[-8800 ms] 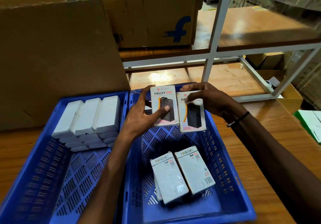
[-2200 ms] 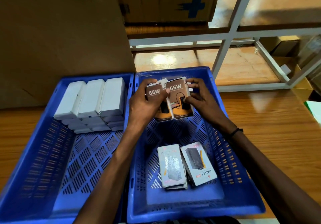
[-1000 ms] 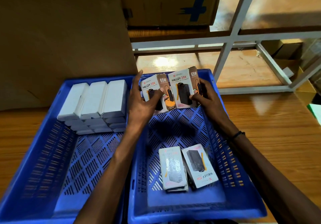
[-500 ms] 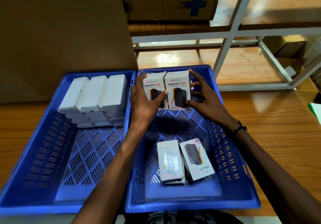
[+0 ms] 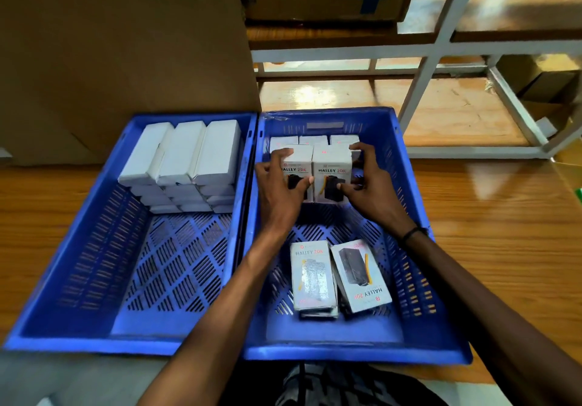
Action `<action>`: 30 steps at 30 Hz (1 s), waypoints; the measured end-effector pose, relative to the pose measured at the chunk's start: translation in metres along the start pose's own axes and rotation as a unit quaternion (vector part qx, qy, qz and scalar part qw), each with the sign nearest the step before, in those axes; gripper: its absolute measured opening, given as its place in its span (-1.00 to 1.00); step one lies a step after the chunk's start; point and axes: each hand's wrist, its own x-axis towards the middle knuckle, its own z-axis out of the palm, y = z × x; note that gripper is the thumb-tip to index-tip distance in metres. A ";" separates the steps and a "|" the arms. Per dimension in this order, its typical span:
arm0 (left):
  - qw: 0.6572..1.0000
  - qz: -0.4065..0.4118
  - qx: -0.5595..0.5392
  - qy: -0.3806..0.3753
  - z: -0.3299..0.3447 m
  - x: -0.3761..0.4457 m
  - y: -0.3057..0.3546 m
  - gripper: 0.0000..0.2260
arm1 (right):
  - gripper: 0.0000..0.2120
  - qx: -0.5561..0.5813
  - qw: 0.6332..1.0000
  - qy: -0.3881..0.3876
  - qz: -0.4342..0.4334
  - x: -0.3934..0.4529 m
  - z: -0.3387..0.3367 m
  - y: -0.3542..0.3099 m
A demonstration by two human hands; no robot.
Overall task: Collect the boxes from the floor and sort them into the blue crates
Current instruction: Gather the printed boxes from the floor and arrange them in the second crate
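Two upright Halley 20K boxes point(image 5: 315, 172) at far end of right blue crate point(image 5: 409, 347), left hand point(image 5: 278, 185) and right hand point(image 5: 367, 182) each grasping one; rigid card, likely light, glossy; best pinched across side faces.

Bare floor in the right crate point(image 5: 406, 204) lies open between the upright boxes point(image 5: 330, 169) at its far wall and the flat boxes point(image 5: 340, 276) near its front, while the left crate point(image 5: 78, 248) holds white boxes point(image 5: 185, 153) only at its far end.
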 end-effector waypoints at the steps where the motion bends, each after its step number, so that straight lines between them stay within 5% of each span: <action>1: 1.000 -0.005 -0.001 -0.001 0.002 -0.002 -0.002 -0.50 | -0.36 -0.003 1.000 0.004 0.003 0.001 0.003 0.005; 20: 0.954 -0.253 -0.159 -0.017 0.030 0.005 -0.031 -0.36 | -0.32 -0.070 0.997 -0.005 0.038 0.037 0.046 0.066; 30: 0.869 -0.375 -0.323 0.011 0.040 0.010 -0.029 -0.18 | -0.34 -0.081 0.996 -0.016 0.038 0.053 0.069 0.077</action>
